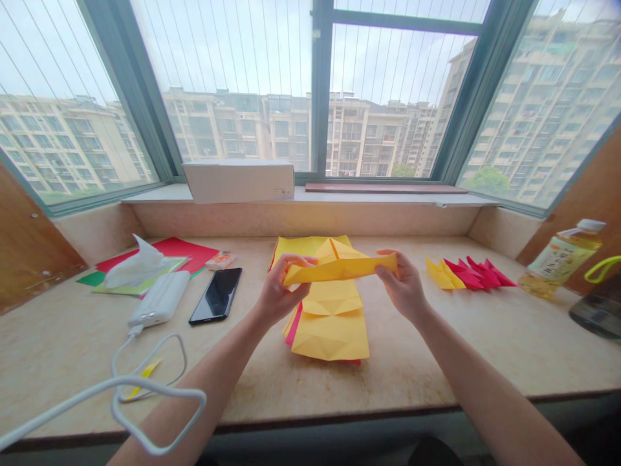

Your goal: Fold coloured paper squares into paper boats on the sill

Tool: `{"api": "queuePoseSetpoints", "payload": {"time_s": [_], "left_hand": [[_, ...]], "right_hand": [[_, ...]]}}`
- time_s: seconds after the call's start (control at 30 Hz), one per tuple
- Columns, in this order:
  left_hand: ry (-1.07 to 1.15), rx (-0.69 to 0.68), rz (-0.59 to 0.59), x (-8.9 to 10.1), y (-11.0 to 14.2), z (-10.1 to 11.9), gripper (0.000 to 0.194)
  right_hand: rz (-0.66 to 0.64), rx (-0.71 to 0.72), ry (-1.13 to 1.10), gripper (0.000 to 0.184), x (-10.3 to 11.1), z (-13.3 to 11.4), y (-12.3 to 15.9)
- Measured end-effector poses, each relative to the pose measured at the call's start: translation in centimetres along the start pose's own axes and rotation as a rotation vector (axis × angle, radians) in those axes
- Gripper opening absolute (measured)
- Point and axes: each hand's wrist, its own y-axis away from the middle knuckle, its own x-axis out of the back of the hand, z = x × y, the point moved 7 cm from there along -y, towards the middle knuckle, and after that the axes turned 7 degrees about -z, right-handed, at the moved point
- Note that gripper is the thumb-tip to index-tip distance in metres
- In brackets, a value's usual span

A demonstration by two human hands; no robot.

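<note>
Between my two hands a folded strip of yellow paper (pixel 342 269) is held up level above the counter. The fingers of my left hand (pixel 290 283) pinch its left end. At its right end, my right hand (pixel 398 279) grips it between thumb and fingers. Below lies a stack of creased yellow sheets (pixel 331 330), with red paper showing at its edges. Just behind the strip are more yellow sheets (pixel 310 244), partly hidden by it.
Left are a black phone (pixel 216 296), a white power bank (pixel 159 299) with a cable (pixel 160 388), tissue (pixel 138 265) and red paper (pixel 182 252). Right are folded yellow pieces (pixel 444 275), folded red pieces (pixel 478 274), and a bottle (pixel 563 259). A white box (pixel 240 181) stands on the sill.
</note>
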Motion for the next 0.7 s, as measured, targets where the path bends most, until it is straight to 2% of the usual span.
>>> {"api": "queuePoseSetpoints", "payload": {"time_s": [0.07,0.17,0.23,0.33,0.43,0.5,0.6,0.7], "left_hand": [[-0.007,-0.043,-0.066,-0.6,0.1,0.4,0.022],[-0.022,-0.128,-0.165,-1.5,0.1,1.1,0.024],[-0.034,-0.128,-0.150,-1.5,-0.1,1.1,0.023],[-0.002,-0.020,-0.012,-0.5,-0.5,0.1,0.019],[0.120,0.116,0.104,0.3,-0.8,-1.4,0.026],[0.219,0.194,0.137,0.3,-0.8,-2.4,0.032],[0.410,0.309,0.126,-0.3,-0.7,-3.6,0.037],[0.575,0.384,0.145,-0.8,-0.5,-4.1,0.040]], "right_hand": [[0.065,0.024,0.002,0.025,0.6,0.2,-0.1],[0.166,0.046,0.000,0.023,1.4,0.3,-0.2],[0.199,0.055,-0.004,0.023,1.7,0.3,-0.3],[0.213,0.085,-0.003,0.021,1.7,-0.1,-0.3],[0.231,0.119,0.043,0.021,1.6,-0.7,0.0],[0.235,0.129,0.093,0.022,1.5,-1.0,0.3],[0.207,0.149,0.151,0.023,1.1,-1.2,0.5],[0.178,0.185,0.178,0.021,0.8,-1.2,0.7]]}}
